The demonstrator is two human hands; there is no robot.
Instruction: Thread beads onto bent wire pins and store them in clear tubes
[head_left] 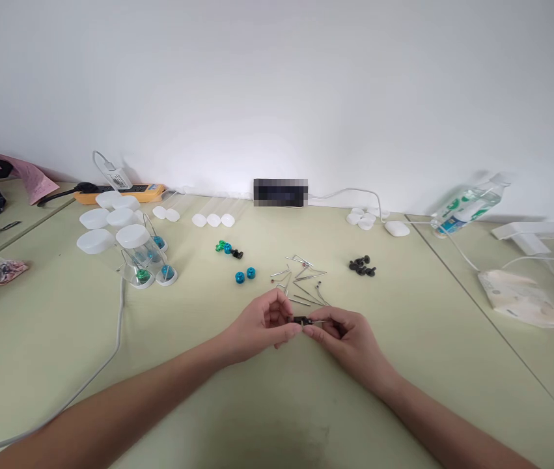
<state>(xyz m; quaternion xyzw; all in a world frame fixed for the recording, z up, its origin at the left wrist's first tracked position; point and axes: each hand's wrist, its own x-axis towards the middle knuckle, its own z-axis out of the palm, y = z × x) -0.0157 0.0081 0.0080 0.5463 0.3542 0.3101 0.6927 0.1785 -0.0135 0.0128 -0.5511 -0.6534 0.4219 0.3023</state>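
My left hand [269,322] pinches a small black part [300,320] between thumb and fingers. From the other side my right hand [342,332] holds a thin metal rod [319,320] against that black part; whether the rod sits inside it is hard to see. Just beyond my hands lies a loose group of bent and straight metal rods [308,286]. Left of them are two blue round parts [246,275], with a green part [220,245] and a black part [237,254] behind. Several black knob-like pieces [362,266] are heaped to the right.
Clear tubes with white caps [133,236] stand at left, blue or green parts inside. More tubes [213,219] lie near the wall beside an orange power strip [125,192]. White caps [366,221], a plastic bottle [469,205] and a paper packet [521,299] are at right.
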